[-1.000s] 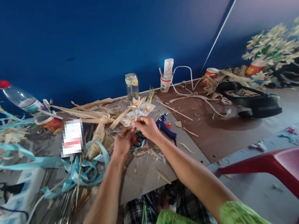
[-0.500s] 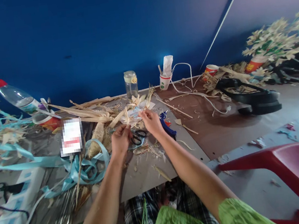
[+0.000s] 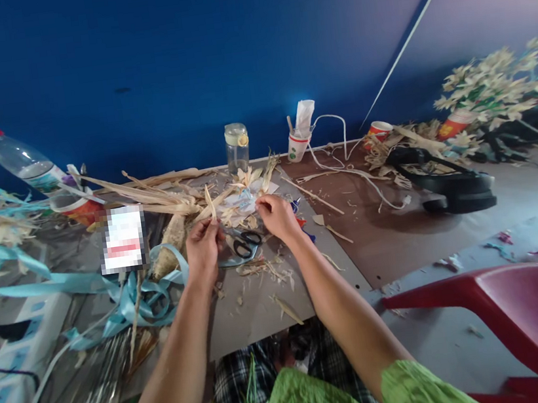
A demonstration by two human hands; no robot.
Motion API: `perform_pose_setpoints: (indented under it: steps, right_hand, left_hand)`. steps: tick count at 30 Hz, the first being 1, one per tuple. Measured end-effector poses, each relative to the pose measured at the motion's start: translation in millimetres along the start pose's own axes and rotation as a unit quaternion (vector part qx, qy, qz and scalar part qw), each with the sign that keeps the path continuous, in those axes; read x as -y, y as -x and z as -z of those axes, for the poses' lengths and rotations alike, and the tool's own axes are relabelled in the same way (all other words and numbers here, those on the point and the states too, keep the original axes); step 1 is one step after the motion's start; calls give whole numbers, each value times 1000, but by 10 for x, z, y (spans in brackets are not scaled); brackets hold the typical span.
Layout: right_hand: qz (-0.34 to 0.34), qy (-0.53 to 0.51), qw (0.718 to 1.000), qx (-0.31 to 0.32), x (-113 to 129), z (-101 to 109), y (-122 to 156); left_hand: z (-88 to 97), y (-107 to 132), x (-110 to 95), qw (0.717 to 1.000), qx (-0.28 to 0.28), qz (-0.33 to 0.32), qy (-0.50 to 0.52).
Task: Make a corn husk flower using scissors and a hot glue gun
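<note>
My left hand point(image 3: 203, 244) pinches a pale, pointed strip of dried husk point(image 3: 210, 202), which stands upright above the fingertips. To its right, my right hand point(image 3: 278, 216) has its thumb and fingers pressed together; whatever they hold is too small to name. Close behind those fingertips lie cream husk petals point(image 3: 246, 179) with a bit of light blue material among them. Black-handled scissors point(image 3: 243, 244) rest on the board between my hands. A blue glue gun point(image 3: 295, 206) is partly hidden behind my right hand and wrist.
Long dried husks point(image 3: 160, 204) and light blue ribbon point(image 3: 138, 301) lie on the left, beside a phone point(image 3: 123, 240) and a power strip point(image 3: 35, 351). A lidded jar point(image 3: 238, 149) and paper cup point(image 3: 297, 147) stand by the wall. Right are a black headset-like object point(image 3: 460, 191) and red chair point(image 3: 524, 300).
My left hand has moved left with the husk strip, and my right hand slightly right, so the gap between them is wider. The scissors show more fully now.
</note>
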State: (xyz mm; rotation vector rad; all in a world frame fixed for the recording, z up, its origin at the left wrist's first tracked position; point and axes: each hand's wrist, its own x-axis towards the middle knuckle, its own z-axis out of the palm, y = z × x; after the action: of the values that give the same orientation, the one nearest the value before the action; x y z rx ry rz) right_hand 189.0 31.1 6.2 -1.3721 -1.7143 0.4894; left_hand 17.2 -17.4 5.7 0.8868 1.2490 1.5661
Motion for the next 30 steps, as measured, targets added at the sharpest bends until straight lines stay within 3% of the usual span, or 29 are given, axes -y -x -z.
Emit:
perform_pose_setpoints:
  steps: [9,16,18,20,24,27,30]
  right_hand:
    - [14,-75,997,21,54,-4,21]
    - [3,-172,984,38,321,142,37]
    - [21,-153,983,98,443,257,87]
    - [54,-108,973,199,560,372,164]
    - [118,-7,920,373,684,460,336]
    - [155,105,890,416,661,361,447]
    - [164,198,875,409,611,207,545]
  left_hand:
    - [-9,10,-9,998,-1,-18,-58]
    - [8,22,8,999,-1,-22,-48]
    - [11,27,-4,998,-1,-39,-44]
    - [8,29,-18,998,-7,-51,-45]
    - [2,28,-34,997,-24,-53,-52]
    - [8,28,-28,996,-22,-65,-52]
    - [26,23,-3,996,-16,-69,-50]
